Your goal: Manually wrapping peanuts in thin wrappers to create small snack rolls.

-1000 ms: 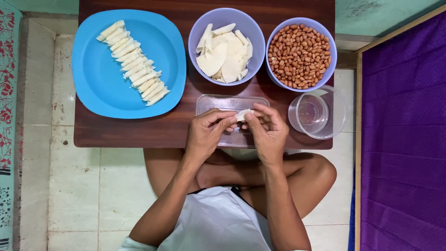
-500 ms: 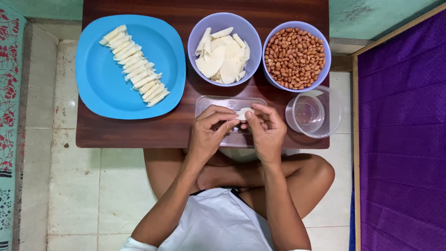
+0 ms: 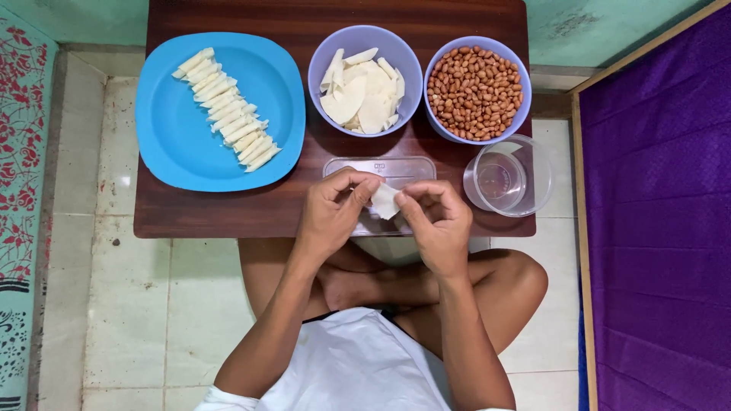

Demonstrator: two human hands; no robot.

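White wrapper piece [image 3: 385, 202], pinched between my left hand [image 3: 332, 209] and right hand [image 3: 435, 221], hung over the clear flat lid [image 3: 378, 169] near the brown table's [image 3: 221, 209] front edge, bare wood lying left of it.

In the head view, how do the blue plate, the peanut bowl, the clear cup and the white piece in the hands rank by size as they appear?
1. Blue plate
2. Peanut bowl
3. Clear cup, somewhat smaller than the bowl
4. White piece, smallest by far, held by both hands
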